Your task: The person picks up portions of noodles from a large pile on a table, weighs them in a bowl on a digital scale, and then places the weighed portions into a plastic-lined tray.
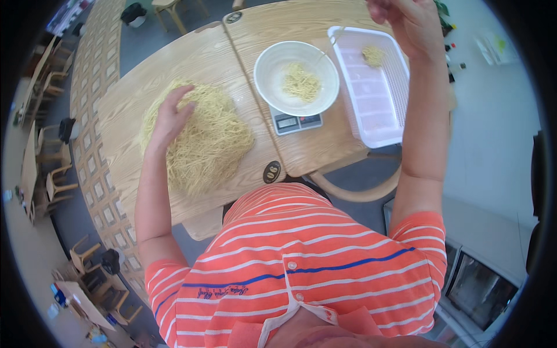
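Observation:
My left hand (172, 119) rests at the upper left part of a big heap of thin yellow noodles (209, 139), thumb and fingers apart. My right hand (409, 26) is raised above the far end of a white plastic basket (376, 142); its fingers are curled in and partly cut off by the top edge, so anything in them is hidden. Between the hands, a white bowl (267, 75) holds a small portion of noodles (301, 82). Under it sits a grey digital scale (297, 123). A small noodle clump (373, 56) lies inside the basket.
Two wooden tables (246, 52) stand side by side, with a seam between them and a dark oval tag (271, 171) near the front. A curved wooden chair back (360, 191) is close at the right front. Chairs (58, 180) and tables line the left; a white surface (493, 116) lies right.

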Motion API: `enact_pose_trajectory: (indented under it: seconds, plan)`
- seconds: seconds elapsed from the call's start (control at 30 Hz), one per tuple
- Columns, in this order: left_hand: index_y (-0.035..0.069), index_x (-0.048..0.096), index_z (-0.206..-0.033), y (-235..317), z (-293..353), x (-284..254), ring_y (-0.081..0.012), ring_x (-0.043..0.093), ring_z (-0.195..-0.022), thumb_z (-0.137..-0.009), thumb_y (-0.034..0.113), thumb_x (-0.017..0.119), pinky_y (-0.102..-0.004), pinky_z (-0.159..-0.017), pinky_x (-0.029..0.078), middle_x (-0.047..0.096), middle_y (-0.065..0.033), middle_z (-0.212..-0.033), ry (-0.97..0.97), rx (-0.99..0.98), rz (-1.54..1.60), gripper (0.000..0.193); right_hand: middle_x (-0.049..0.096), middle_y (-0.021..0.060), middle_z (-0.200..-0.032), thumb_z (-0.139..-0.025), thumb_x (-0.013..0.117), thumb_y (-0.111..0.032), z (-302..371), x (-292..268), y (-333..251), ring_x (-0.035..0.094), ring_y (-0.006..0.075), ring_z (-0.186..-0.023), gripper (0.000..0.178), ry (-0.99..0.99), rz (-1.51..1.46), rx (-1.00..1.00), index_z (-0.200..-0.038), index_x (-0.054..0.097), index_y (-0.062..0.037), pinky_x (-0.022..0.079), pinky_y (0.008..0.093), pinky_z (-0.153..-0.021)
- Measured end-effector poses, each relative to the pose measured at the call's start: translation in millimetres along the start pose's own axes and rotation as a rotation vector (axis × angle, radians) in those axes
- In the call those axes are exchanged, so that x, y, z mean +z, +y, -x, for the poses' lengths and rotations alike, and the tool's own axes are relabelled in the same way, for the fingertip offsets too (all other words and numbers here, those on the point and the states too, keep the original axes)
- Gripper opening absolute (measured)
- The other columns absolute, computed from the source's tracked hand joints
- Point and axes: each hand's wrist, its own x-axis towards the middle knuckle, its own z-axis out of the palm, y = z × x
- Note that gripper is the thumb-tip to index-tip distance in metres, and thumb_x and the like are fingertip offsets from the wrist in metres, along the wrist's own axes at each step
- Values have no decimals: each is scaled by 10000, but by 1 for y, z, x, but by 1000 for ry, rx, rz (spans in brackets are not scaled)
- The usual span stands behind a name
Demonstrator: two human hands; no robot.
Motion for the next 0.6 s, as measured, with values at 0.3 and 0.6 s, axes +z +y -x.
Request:
enact_pose_trajectory:
  seconds: [0.3, 0.6]
  plan:
    - [5, 482, -1317, -157, 65, -71, -267, 542, -1167, -793, 138, 644, -328, -990, 401, 559, -205, -1258, 241, -600, 15, 564, 624, 53, -709, -850, 630, -203, -10, 10, 91, 588, 140, -644, 213, -400, 643, 333, -924, 667, -7, 462, 263, -610]
    - [14, 585, -1168, -80, 61, -30, -171, 587, -924, -776, -28, 553, -305, -739, 483, 615, -88, -1079, 234, -340, 23, 395, 651, 135, -1007, -834, 604, -157, -16, 175, 106, 641, 320, -854, 238, -621, 887, -89, -1047, 670, -74, 497, 396, -779]
